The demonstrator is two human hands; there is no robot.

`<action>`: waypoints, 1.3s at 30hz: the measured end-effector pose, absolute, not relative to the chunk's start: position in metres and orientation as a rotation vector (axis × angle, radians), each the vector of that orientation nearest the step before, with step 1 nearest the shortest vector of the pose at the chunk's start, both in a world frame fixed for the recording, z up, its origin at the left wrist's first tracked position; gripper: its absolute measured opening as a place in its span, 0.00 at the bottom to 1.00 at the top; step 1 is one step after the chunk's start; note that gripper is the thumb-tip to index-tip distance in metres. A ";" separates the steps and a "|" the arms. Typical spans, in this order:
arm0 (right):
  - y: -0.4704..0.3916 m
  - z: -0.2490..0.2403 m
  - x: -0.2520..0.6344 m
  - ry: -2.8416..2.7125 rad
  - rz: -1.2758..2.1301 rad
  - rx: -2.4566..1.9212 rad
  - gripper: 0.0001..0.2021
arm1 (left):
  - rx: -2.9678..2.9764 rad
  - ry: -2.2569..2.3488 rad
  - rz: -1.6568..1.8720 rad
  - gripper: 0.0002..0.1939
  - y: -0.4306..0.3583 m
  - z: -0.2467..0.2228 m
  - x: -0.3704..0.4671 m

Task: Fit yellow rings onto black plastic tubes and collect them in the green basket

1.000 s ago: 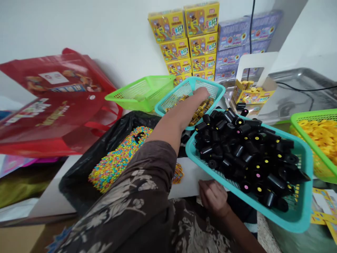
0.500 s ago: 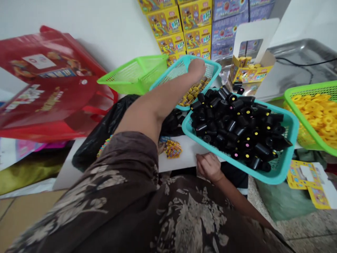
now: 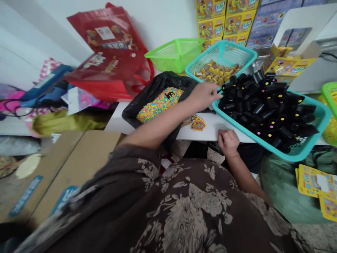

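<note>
My left hand [image 3: 204, 96] reaches across at the near left rim of a teal basket [image 3: 263, 140] heaped with black plastic cylinders [image 3: 259, 102]. Its fingers are slightly apart, and I see nothing between them. At the white table's front edge my right hand [image 3: 228, 142] is curled closed; whatever it may hold is hidden. Between the hands and the bag lies a small pile of yellow printed pieces [image 3: 197, 123]. Behind my left hand, a second teal basket [image 3: 223, 51] contains small yellow-capped tubes [image 3: 217, 72]. Under my left forearm, a black plastic bag [image 3: 131, 110] holds many colourful beads [image 3: 160, 103].
An opened yellow carton [image 3: 288, 65] stands behind the black cylinders. Stacked yellow boxes [image 3: 210, 28] line the wall beside purple ones [image 3: 272, 21]. A green basket [image 3: 171, 56] and red bag [image 3: 105, 66] are at the back left. A cardboard box [image 3: 65, 168] sits lower left.
My left hand has drawn back from over the tubes' basket to the near rim of the black cylinders' basket. The view has swung left, showing the beads. My right hand stays closed.
</note>
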State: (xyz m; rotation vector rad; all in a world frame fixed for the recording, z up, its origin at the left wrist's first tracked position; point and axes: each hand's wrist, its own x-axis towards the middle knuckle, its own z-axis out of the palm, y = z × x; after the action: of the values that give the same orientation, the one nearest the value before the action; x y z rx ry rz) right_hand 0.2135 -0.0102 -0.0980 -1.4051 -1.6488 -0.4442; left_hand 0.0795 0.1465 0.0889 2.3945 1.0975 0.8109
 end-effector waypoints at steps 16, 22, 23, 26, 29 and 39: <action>-0.010 -0.096 0.222 -1.597 -0.331 -1.515 0.11 | 2.363 1.722 -0.100 0.27 0.085 -0.001 -0.014; -0.009 -0.094 0.224 -1.589 -0.330 -1.540 0.12 | 2.254 1.800 0.021 0.21 0.078 0.011 -0.014; -0.009 -0.094 0.224 -1.586 -0.321 -1.556 0.12 | 2.243 1.820 0.064 0.20 0.075 0.014 -0.013; -0.008 -0.093 0.224 -1.576 -0.283 -1.614 0.12 | 2.278 1.778 0.205 0.18 0.071 0.020 -0.002; -0.007 -0.092 0.225 -1.574 -0.263 -1.622 0.12 | 2.306 1.692 0.241 0.17 0.075 0.021 0.009; -0.012 -0.025 0.222 -1.833 -0.167 -1.580 0.12 | 2.400 1.505 0.567 0.15 0.066 -0.002 -0.003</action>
State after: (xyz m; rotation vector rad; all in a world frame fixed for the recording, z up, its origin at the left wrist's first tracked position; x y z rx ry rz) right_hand 0.2222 -0.0119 -0.0247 -1.5801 -1.8329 -0.1668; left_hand -0.0033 0.0662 -0.0016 2.4003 1.5050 0.5669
